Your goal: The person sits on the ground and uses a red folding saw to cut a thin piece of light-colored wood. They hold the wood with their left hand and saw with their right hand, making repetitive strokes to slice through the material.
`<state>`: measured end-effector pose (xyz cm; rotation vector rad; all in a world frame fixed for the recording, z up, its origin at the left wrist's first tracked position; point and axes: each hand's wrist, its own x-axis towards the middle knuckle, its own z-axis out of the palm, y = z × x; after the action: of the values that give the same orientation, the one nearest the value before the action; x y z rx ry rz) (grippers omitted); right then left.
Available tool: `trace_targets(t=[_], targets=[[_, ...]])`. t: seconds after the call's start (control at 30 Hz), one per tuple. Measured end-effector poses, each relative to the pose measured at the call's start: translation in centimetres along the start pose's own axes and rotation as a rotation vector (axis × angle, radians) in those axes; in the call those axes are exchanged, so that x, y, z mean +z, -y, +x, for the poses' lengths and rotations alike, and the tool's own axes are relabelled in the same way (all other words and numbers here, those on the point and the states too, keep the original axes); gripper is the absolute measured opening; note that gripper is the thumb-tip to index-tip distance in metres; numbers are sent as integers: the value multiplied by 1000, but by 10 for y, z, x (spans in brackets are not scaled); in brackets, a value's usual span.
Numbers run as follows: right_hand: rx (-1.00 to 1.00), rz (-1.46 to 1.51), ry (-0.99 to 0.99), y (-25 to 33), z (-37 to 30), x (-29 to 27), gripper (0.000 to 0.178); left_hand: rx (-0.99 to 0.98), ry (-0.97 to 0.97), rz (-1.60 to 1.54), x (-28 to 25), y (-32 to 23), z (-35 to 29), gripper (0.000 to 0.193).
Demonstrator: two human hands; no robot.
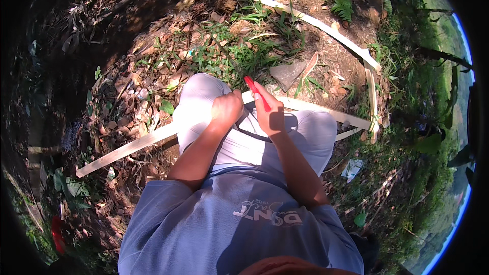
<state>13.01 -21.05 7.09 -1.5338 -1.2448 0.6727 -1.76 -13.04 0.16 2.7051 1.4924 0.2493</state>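
A long pale wooden strip (127,149) lies across my lap, from the ground on the left to a corner by my right knee. My left hand (227,108) is closed around it near the middle, knuckles up. In my right hand (270,114) is a slim red tool (249,82), gripped with the thumb along it and its upper end pointing away from me. A short piece of the strip shows between the two hands. The tool's lower end is hidden by my fingers, so its exact kind cannot be made out.
A second pale strip (305,18) curves beyond my knees, meeting a shorter upright strip (371,91) at right. Within this frame lie a flat grey stone (287,75), grass and dry leaves. A whitish packet (352,169) sits near my right knee; a red object (57,234) is far left.
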Motion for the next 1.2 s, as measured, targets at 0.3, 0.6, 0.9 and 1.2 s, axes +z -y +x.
trace_targets(t=[0.3,0.6,0.9,1.2], targets=[[130,-145,61,78,-177,-141,40,-48,12,-59,-6,0,10,11],[173,-71,89,25,-56,-58,41,46,24,-108,-5,-1,-1,19],[205,-6,37,25,-99,-75,41,-121,80,-95,-5,6,22,16],[135,-83,59,78,-152,-145,43,-96,69,-148,-18,12,21,19]])
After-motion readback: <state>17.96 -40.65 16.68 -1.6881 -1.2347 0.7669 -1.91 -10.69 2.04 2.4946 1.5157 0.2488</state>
